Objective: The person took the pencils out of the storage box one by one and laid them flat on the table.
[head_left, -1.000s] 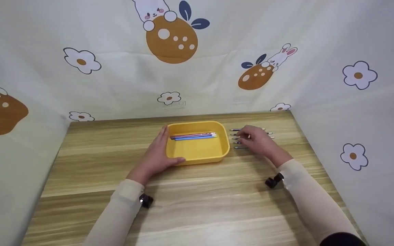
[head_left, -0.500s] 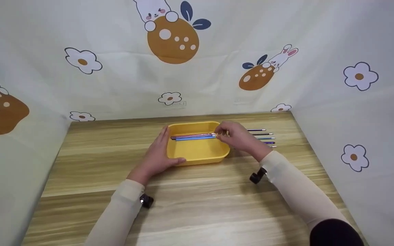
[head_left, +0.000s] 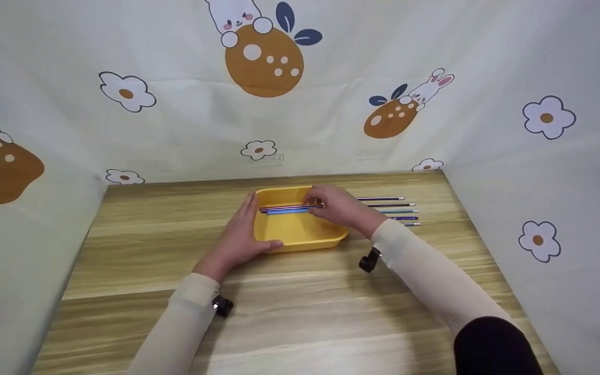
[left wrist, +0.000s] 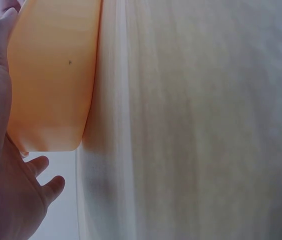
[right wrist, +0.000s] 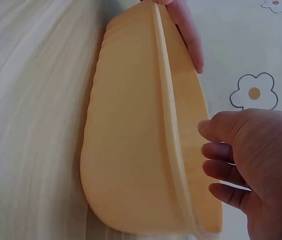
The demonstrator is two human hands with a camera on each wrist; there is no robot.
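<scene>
Leftward from the right-hand rim and deeper over the yellow tray (head_left: 305,244) comes the right hand (head_left: 334,204), in the half second since the previous view. Its fingers (right wrist: 223,170) curl loosely with little gap between them, their tips at the near ends of the pencils in the tray (head_left: 285,210); whether they pinch one cannot be told. That bundle stretches left of the fingertips, inside the tray. Well to the right of the same fingertips, five pencils in a row (head_left: 403,211) lie on the wooden table (head_left: 300,312), their number unchanged. The left hand (head_left: 236,237), unmoved, grips the tray's corner, thumb on the near side, spread fingers along the left end. The shift apparently brings the work from the row to the bundle.
</scene>
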